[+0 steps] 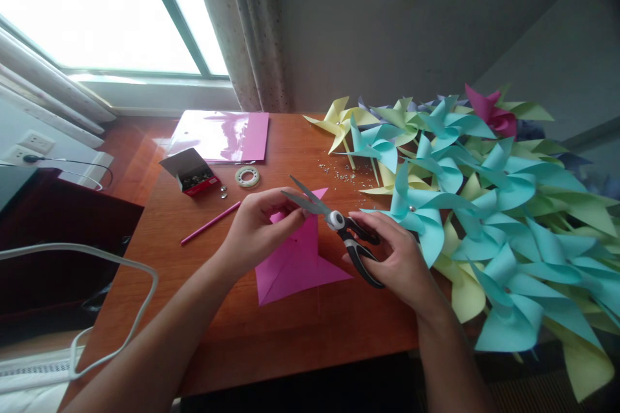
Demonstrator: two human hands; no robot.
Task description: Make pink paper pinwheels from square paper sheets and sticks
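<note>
My right hand (394, 258) grips the black and grey handles of a pair of scissors (338, 221), whose blades are parted and point up to the left. A pink paper sheet (290, 271), cut in from its edges into pointed flaps, is held over the table by my left hand (266, 222). The left thumb and fingers pinch its upper part, right beside the scissor blades. Those fingers partly cover the paper's upper left, so I cannot tell exactly what the blades touch. A small dark mark or hole shows near the paper's middle.
On the wooden table (232, 335) lie a small open box (194, 174) of metal bits, a tape roll (247, 176), a pink stick (208, 224) and pink sheets in a clear sleeve (259, 135). Several paper pinwheels (508, 310) crowd the right side. Tiny scraps (343, 174) lie scattered near them.
</note>
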